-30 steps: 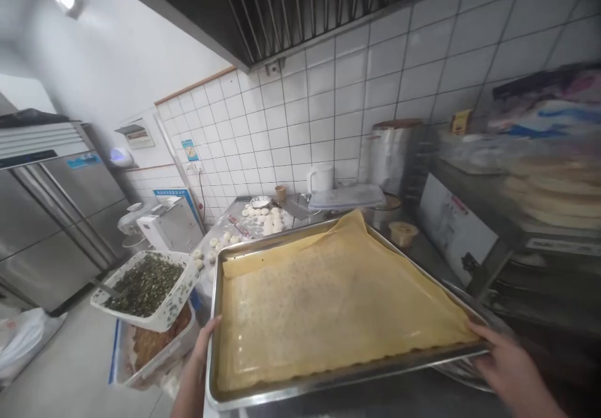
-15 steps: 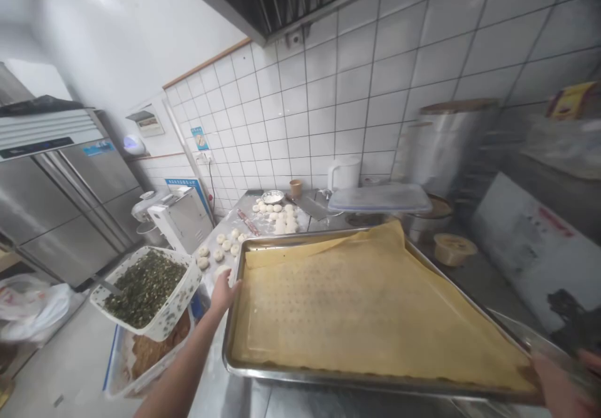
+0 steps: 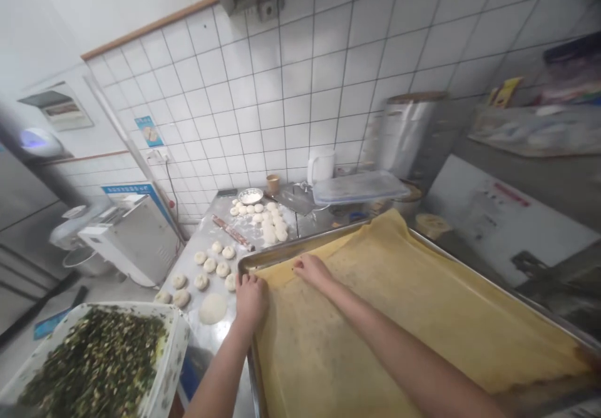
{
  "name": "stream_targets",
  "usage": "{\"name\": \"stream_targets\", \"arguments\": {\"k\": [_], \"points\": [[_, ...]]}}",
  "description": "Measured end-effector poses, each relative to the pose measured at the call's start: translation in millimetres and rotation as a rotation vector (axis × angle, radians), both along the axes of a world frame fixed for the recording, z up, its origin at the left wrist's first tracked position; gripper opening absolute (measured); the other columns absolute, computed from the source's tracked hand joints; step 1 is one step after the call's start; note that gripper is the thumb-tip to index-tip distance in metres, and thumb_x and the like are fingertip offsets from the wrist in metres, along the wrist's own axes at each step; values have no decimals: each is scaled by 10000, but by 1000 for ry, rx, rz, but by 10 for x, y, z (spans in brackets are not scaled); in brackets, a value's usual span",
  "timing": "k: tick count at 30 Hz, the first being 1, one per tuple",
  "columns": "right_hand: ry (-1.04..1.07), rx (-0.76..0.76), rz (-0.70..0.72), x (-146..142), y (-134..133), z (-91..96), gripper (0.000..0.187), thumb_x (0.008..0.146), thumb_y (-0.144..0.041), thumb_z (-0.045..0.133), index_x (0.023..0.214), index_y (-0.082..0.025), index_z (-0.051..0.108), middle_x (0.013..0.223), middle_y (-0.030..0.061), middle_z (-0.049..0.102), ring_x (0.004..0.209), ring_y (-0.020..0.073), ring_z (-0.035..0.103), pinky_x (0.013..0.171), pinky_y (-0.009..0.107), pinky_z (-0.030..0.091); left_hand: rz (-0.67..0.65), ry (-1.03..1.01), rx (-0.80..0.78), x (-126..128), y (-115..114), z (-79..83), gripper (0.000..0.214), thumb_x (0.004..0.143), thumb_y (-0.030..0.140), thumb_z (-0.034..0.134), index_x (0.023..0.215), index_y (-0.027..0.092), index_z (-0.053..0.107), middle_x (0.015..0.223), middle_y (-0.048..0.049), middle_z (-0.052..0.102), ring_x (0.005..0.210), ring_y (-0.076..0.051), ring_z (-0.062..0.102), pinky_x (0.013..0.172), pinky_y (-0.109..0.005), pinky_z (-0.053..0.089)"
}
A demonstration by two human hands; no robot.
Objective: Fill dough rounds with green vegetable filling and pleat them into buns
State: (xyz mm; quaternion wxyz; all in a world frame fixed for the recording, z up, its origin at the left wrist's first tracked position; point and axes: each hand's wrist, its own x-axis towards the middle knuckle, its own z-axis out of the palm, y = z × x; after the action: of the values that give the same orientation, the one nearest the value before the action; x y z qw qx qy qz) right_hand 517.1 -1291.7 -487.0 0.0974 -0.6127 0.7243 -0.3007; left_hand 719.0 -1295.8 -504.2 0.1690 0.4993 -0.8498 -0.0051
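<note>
A thin yellow dough sheet point(image 3: 404, 318) covers most of a steel baking tray point(image 3: 300, 244), lying a little wrinkled. My left hand point(image 3: 251, 302) rests at the tray's far left corner, its fingers curled on the sheet's edge. My right hand point(image 3: 313, 270) reaches across and lies on the sheet near the far rim, a short way from my left hand. Just left of the tray, rows of small dough balls point(image 3: 210, 265) and a flattened dough disc point(image 3: 213, 308) sit on a floured steel table point(image 3: 201, 336).
A wooden rolling pin point(image 3: 232, 233) and more dough balls point(image 3: 268, 224) lie further back. A white tub of green chopped filling point(image 3: 94, 361) sits at lower left. A dough machine point(image 3: 134, 239), white jug point(image 3: 320, 168), lidded plastic box point(image 3: 360, 188) and steel pot point(image 3: 408, 133) stand beyond.
Both hands have moved from the tray's sides onto the sheet near its far left corner. My right hand has left the right corner. The view has swung closer to the table.
</note>
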Motion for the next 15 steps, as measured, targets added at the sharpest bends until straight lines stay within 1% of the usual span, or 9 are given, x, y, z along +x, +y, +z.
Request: {"name": "stream_targets", "arguments": {"k": [2,4,8,11,15], "points": [[41,37,-54,78,-135,-120,78,593,-119,557,634,-149,617,691,47,623,701,160,549,615,218,351,-18,-12,2,33,-30,2,221,736,149,422,852,189,606,868,-86,557,935,-233,427,966,-452,99],[69,62,-112,118,-203,-189,96,619,-121,532,655,-150,616,724,57,621,725,166,547,617,223,342,-29,-18,-1,59,-68,0,227,735,137,416,831,193,615,847,-82,558,916,-227,438,969,-458,90],[101,101,-198,191,-320,-197,150,693,-148,469,658,-153,615,718,74,616,712,173,546,600,234,334,-40,10,-30,89,-147,-36,247,732,114,396,797,194,621,810,-70,557,860,-209,461,980,-473,38],[100,105,-189,362,-459,-166,165,715,-175,464,708,-184,628,748,49,626,713,157,545,589,219,334,-52,48,-23,82,-169,-77,233,731,135,399,773,189,621,793,-75,557,843,-216,466,980,-486,21],[86,101,-129,759,-650,-178,142,717,-255,510,770,-214,634,772,15,635,715,134,554,578,196,340,-74,68,5,37,-139,-123,193,701,180,446,780,191,621,814,-76,561,850,-227,465,989,-485,4]]}}
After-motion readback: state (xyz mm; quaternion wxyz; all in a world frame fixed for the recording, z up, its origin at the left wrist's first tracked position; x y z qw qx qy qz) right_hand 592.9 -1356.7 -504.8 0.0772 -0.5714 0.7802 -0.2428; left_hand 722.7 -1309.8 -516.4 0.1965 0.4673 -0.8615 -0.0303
